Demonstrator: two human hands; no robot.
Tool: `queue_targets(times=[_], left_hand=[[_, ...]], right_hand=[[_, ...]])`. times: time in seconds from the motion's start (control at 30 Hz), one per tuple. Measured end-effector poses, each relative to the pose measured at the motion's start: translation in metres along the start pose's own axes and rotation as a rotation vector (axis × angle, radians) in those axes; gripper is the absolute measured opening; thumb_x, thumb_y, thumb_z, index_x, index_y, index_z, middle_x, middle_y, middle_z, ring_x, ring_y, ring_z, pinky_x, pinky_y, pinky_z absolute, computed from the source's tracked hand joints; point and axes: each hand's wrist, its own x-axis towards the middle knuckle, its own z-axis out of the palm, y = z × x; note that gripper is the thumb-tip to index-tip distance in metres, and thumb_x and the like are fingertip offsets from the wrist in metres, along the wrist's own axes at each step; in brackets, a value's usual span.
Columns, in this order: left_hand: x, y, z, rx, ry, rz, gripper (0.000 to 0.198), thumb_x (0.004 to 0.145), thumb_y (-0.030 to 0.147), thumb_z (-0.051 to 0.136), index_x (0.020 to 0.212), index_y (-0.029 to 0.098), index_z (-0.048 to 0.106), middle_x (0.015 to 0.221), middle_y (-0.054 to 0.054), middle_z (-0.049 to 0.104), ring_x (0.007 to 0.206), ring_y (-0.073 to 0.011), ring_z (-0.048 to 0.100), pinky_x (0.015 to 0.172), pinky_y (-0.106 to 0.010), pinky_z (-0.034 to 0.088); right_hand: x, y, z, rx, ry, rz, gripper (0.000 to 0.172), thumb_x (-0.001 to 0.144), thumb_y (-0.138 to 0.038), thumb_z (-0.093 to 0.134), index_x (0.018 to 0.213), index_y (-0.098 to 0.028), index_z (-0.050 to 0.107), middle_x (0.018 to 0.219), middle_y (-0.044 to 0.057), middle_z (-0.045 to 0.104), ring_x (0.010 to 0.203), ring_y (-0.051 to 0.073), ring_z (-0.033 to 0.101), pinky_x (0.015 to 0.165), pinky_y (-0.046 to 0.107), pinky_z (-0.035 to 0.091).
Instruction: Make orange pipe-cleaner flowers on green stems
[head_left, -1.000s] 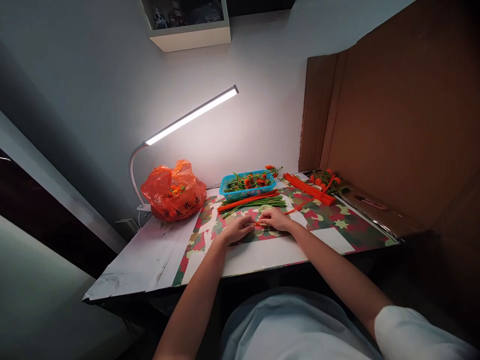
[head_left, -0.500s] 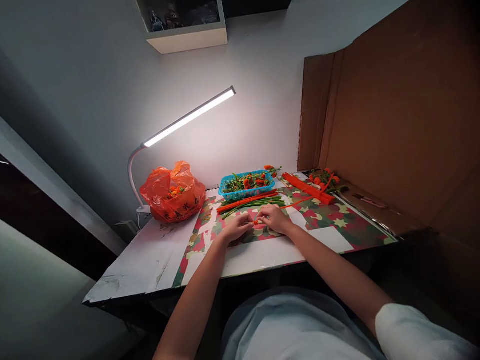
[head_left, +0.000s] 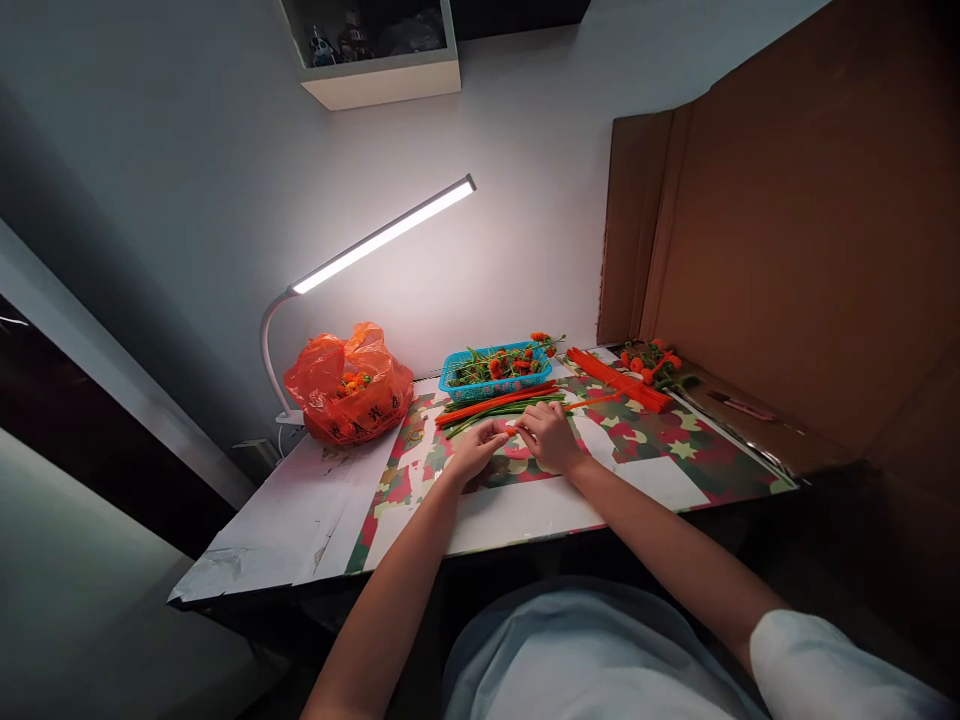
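My left hand [head_left: 477, 452] is closed in a pinch on the small coiled orange end [head_left: 512, 431] of a fuzzy pipe cleaner, over the near middle of the table. Close beside it, my right hand [head_left: 549, 438] has its fingers closed on the same pipe cleaner [head_left: 596, 402], whose loose length runs out to the right. Fingers partly cover the worked end. Just beyond the hands lie green pipe cleaners [head_left: 502, 405] and a few orange pipe cleaners [head_left: 487, 403]. A thick bundle of orange pipe cleaners [head_left: 619, 380] rests at the back right.
A blue basket [head_left: 457, 385] holds orange pompom flowers with green stems. An orange plastic bag [head_left: 322, 395] with more flower heads sits left, by a lit clip-on lamp [head_left: 382, 235]. More orange flowers [head_left: 649, 360] lie at right, near a cutter [head_left: 741, 404] and cardboard wall [head_left: 750, 250].
Both hands have lifted slightly, and the right hand's fingers have turned around the orange end. The view has shifted a little.
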Motion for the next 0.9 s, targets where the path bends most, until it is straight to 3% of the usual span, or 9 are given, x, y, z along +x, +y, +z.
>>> queue_targets(times=[0.43, 0.67, 0.9], left_hand=[[-0.001, -0.003, 0.003, 0.007, 0.012, -0.006, 0.031, 0.078, 0.047, 0.055, 0.069, 0.018, 0.046, 0.065, 0.005, 0.042, 0.06, -0.01, 0.037, 0.058, -0.023, 0.031], [0.006, -0.009, 0.009, 0.032, 0.19, -0.057, 0.036, 0.075, 0.052, 0.054, 0.064, 0.019, 0.046, 0.056, 0.006, 0.037, 0.054, -0.0097, 0.032, 0.053, -0.023, 0.027], [0.009, -0.011, 0.014, -0.078, 0.311, -0.087, 0.041, 0.073, 0.058, 0.054, 0.064, 0.019, 0.046, 0.055, 0.005, 0.039, 0.053, -0.0095, 0.036, 0.052, -0.023, 0.028]], right_hand=[[0.0, -0.005, 0.002, -0.078, 0.064, 0.031, 0.018, 0.091, -0.018, 0.048, 0.077, -0.017, 0.059, 0.076, 0.003, 0.063, 0.077, 0.017, 0.048, 0.072, 0.032, 0.023], [0.001, -0.009, 0.011, -0.158, 0.082, 0.019, 0.022, 0.092, -0.02, 0.047, 0.074, -0.018, 0.06, 0.074, 0.004, 0.061, 0.076, 0.018, 0.046, 0.072, 0.033, 0.022], [0.0, -0.012, 0.011, 0.014, 0.102, 0.097, 0.021, 0.092, -0.021, 0.048, 0.081, -0.019, 0.066, 0.079, 0.003, 0.067, 0.08, 0.017, 0.054, 0.076, 0.033, 0.027]])
